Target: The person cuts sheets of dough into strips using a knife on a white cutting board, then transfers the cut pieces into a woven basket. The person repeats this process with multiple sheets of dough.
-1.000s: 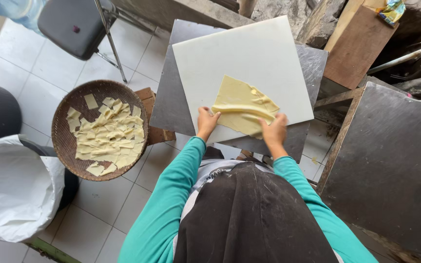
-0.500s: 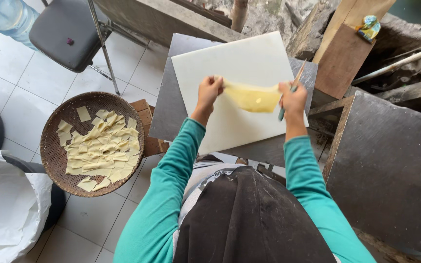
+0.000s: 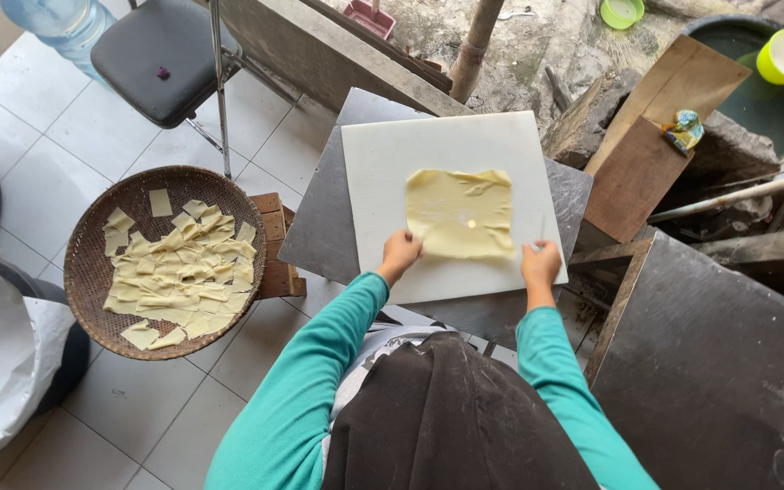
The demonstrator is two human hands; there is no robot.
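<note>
Now both hands pinch the near corners of the pale yellow dough sheet [image 3: 461, 214], left hand [image 3: 399, 253] and right hand [image 3: 540, 264] spread so it lies flat on the white cutting board [image 3: 383, 163]; cut squares fill the woven basket [image 3: 83, 263] alongside.

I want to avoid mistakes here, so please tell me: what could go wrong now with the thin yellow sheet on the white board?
1. The yellow sheet looks thin and wrinkled; the left hand and right hand grip its near corners, so pulling might tear it.
2. The white board overhangs the grey table at its near edge, so pressing there might tip it.
</note>
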